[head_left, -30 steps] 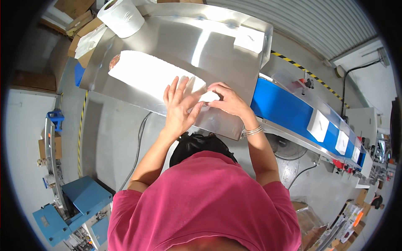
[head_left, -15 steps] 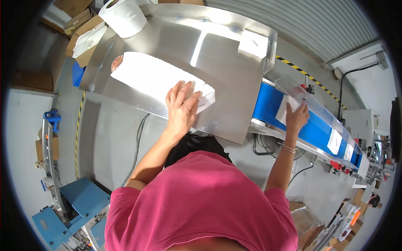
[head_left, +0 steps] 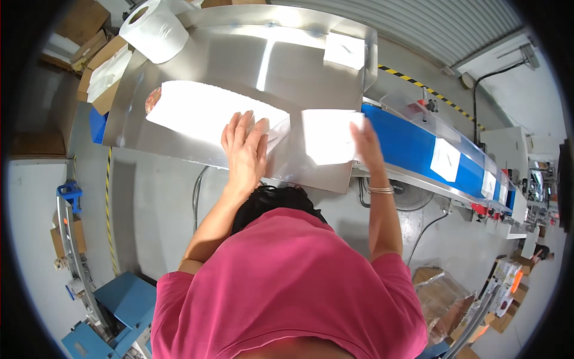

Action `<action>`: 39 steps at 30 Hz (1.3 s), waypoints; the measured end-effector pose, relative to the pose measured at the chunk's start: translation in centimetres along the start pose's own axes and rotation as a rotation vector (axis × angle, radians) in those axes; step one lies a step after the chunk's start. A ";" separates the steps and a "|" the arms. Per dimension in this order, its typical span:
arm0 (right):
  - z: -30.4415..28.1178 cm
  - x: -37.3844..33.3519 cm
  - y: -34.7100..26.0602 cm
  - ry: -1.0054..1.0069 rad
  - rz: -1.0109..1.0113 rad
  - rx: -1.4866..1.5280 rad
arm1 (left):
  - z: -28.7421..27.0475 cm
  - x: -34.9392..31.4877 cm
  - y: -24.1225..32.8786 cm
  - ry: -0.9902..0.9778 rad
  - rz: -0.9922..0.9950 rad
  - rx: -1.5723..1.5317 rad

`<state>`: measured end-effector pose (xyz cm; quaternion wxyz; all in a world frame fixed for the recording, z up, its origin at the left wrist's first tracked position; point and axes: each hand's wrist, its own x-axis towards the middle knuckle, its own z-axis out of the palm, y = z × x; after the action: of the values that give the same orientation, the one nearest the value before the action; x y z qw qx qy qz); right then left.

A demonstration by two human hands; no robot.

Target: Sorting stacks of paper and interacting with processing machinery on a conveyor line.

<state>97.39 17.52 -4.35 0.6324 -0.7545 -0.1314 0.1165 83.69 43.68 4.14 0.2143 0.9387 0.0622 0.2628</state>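
Note:
A long row of white paper squares [head_left: 206, 109], packed side by side, lies on a steel table [head_left: 239, 60]. My left hand [head_left: 245, 146] rests on the right end of this row, fingers stretched out and slightly spread. Over the table's right edge, my right hand [head_left: 367, 143] grips the side of a white paper square [head_left: 330, 136]; its fingers are somewhat smeared by motion. To the right of that hand runs a blue conveyor belt [head_left: 402, 143], carrying a white square with a small dark mark [head_left: 445, 160] and more beyond it.
A big white roll [head_left: 154, 33] stands at the table's far left corner. Another white square [head_left: 344, 50] lies at the far right, inside the raised rim. A clear guard [head_left: 418, 113] lines the belt's far side. An open carton [head_left: 107, 75] sits beyond the table's left edge.
My right hand has moved left from the belt to the table edge with a white square. Another square now shows on the near belt. My left hand stays on the row; the view has shifted slightly.

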 end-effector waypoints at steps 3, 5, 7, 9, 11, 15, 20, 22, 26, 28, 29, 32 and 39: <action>-4.8 -0.1 -1.0 0.406 0.261 -0.404 | -0.3 -0.2 -0.4 0.015 0.006 -0.023; -9.5 0.0 2.0 0.537 0.329 -0.525 | -0.1 0.0 -0.2 -0.006 0.018 -0.035; -10.4 -0.4 1.9 0.632 0.128 -0.782 | -0.1 0.0 -0.3 0.003 0.010 -0.032; -7.7 -1.1 -0.9 0.894 0.031 -1.414 | -0.1 0.1 -0.3 0.014 0.011 -0.068; -6.8 -0.3 -1.0 0.648 -0.144 -1.214 | 0.0 0.2 0.0 0.014 -0.001 -0.083; 2.9 0.6 -6.1 -0.252 -0.370 -0.459 | -0.2 0.1 0.3 -0.037 0.025 -0.078; 8.6 1.7 -6.3 -0.510 -0.313 -0.237 | -0.8 0.6 0.7 -0.126 0.060 -0.086; 7.8 1.3 -6.1 -0.470 -0.204 -0.150 | -0.7 0.7 0.0 -0.103 0.050 -0.050; 3.4 -0.2 -4.1 -0.083 0.020 -0.066 | -0.1 0.7 -1.5 0.009 -0.003 -0.001; -0.8 0.3 -0.7 0.160 0.058 -0.184 | -0.3 1.0 -1.5 -0.015 0.010 0.005; -3.1 0.7 1.7 0.296 0.151 -0.144 | -0.4 1.1 -1.6 -0.037 0.018 0.022; -8.6 1.3 1.2 0.559 0.143 -0.576 | -0.5 0.9 -1.8 -0.022 0.009 0.036; -6.8 1.1 -2.5 0.657 -0.105 -1.048 | -0.1 0.9 -1.5 0.011 0.035 0.006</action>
<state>100.60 12.00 -0.72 0.1902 -0.9537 -0.0065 -0.2331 84.39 45.26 4.04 0.2067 0.9388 0.0475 0.2715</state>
